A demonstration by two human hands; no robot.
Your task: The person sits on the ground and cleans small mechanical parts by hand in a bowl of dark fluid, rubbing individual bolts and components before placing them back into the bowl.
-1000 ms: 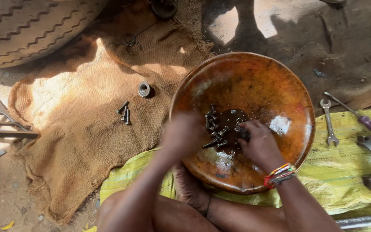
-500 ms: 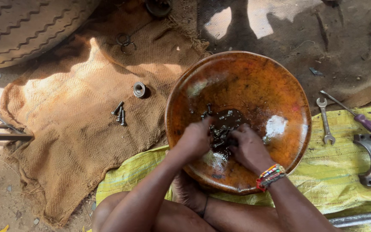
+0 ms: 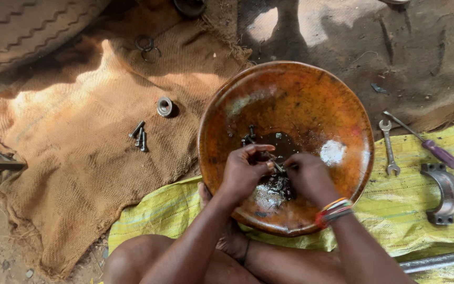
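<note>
Both my hands work inside the orange bowl [image 3: 311, 100]. Left hand [image 3: 244, 173] and right hand [image 3: 309, 178] have fingers pinched on one small bolt [image 3: 278, 167] between them, above the oily bolts [image 3: 253, 138] at the bowl's centre. Spanner [image 3: 389, 147] lies right of the bowl, on the yellow sack [image 3: 416, 202].
</note>
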